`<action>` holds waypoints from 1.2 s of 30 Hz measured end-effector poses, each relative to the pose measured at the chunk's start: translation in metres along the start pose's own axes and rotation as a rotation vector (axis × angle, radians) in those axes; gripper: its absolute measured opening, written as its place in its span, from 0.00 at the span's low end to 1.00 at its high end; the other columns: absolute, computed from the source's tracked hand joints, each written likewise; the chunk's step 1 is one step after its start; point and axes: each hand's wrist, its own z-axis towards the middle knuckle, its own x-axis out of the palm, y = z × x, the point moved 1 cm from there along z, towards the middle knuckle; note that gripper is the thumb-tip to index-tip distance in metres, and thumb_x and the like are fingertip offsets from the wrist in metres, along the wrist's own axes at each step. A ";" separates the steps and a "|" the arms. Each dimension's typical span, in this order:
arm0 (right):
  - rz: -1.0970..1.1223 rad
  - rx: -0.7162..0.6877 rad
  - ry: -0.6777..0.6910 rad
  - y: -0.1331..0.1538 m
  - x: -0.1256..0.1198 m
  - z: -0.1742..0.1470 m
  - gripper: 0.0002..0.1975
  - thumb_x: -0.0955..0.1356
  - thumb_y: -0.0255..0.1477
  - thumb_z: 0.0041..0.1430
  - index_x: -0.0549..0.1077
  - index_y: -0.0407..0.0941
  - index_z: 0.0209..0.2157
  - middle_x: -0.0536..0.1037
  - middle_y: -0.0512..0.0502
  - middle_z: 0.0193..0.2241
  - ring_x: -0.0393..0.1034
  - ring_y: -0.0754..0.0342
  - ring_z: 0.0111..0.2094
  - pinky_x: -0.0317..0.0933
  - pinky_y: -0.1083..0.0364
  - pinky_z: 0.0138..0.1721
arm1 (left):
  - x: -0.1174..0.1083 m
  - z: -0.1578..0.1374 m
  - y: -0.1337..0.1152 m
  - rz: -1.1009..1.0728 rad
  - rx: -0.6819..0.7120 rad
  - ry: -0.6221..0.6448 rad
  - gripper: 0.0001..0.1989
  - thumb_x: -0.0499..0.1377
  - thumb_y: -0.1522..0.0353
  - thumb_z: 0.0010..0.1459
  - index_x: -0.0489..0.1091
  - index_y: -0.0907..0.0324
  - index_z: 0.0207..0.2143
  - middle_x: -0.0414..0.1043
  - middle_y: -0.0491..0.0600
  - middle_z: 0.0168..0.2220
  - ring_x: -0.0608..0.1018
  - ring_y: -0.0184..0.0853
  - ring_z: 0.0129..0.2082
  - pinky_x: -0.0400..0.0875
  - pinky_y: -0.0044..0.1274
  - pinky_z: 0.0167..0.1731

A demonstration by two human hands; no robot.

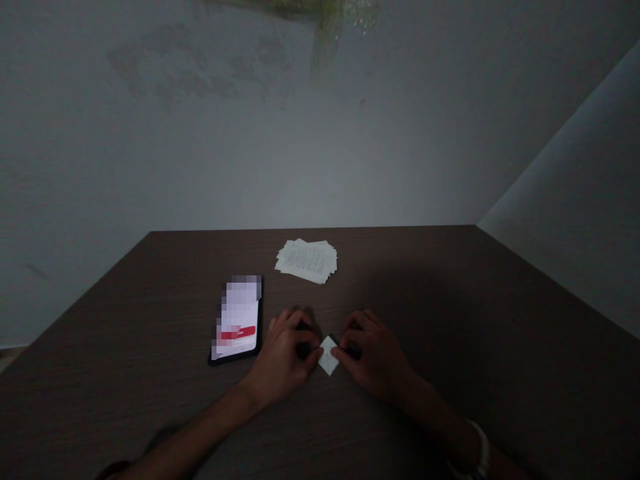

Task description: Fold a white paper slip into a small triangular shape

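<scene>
A small folded piece of white paper (329, 364) lies between my hands near the front of the table, turned so it looks like a diamond. My left hand (287, 353) pinches its left corner between thumb and fingers. On the opposite side, my right hand (373, 353) grips the right corner, with the thumb laid over the paper. Faint marks show on the paper's surface. The fingers of both hands are curled, and their tips are partly hidden.
Beyond my hands a loose stack of printed paper sheets (307, 261) rests on the dark wooden table (175, 267). Left of my left hand lies a phone (243, 313) with its screen lit. A grey wall (310, 160) rises behind the table's far edge.
</scene>
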 end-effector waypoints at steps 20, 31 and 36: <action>0.023 0.097 0.006 0.002 0.002 0.001 0.08 0.74 0.26 0.48 0.71 0.45 0.22 0.70 0.47 0.33 0.65 0.51 0.37 0.60 0.52 0.38 | 0.005 0.004 -0.003 0.028 -0.075 0.019 0.04 0.64 0.68 0.52 0.73 0.57 0.26 0.69 0.49 0.39 0.67 0.43 0.42 0.59 0.33 0.39; 0.033 0.078 -0.022 0.003 0.002 0.001 0.09 0.73 0.24 0.48 0.69 0.45 0.29 0.70 0.47 0.34 0.64 0.49 0.38 0.61 0.51 0.40 | 0.000 -0.003 -0.001 0.018 -0.020 0.053 0.04 0.59 0.73 0.55 0.71 0.57 0.34 0.68 0.48 0.39 0.66 0.43 0.42 0.57 0.33 0.39; 0.048 0.022 -0.011 0.005 0.001 -0.001 0.06 0.72 0.24 0.52 0.72 0.46 0.31 0.70 0.47 0.35 0.64 0.50 0.39 0.61 0.51 0.41 | -0.003 -0.002 -0.002 0.025 -0.017 0.072 0.08 0.59 0.75 0.53 0.73 0.55 0.34 0.69 0.48 0.39 0.66 0.43 0.42 0.57 0.33 0.38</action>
